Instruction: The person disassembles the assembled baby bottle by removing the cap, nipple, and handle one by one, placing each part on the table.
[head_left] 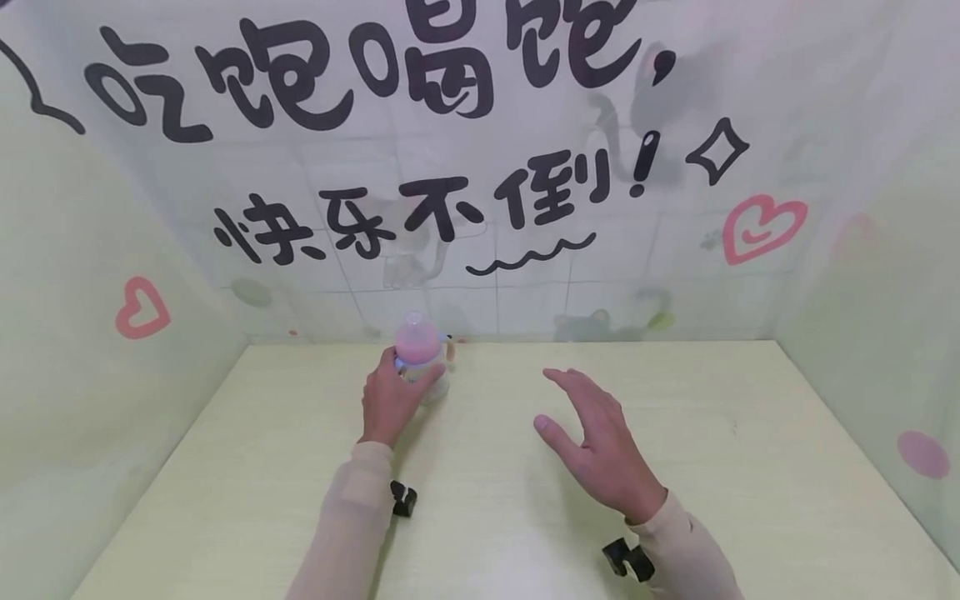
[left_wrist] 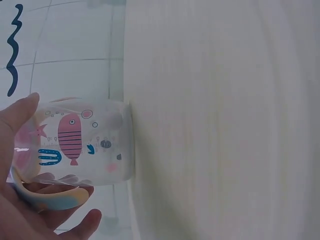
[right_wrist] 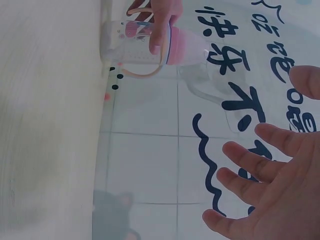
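A baby bottle (head_left: 417, 343) stands upright near the back of the table, with a pink collar and a transparent cap. My left hand (head_left: 388, 406) grips it from the left side, thumb and fingers around its upper body. In the left wrist view, the clear bottle body (left_wrist: 100, 142) carries a printed pink fish, and a curved handle (left_wrist: 60, 199) passes by the fingers. My right hand (head_left: 603, 454) holds nothing and hovers over the table to the right, fingers spread and apart from the bottle.
The pale table (head_left: 495, 500) meets a printed backdrop (head_left: 525, 308) with large black lettering just behind the bottle. Side panels (head_left: 885, 358) with hearts and dots flank it. A black clip-like piece (head_left: 403, 499) sits beside the left sleeve, another (head_left: 628, 559) by the right.
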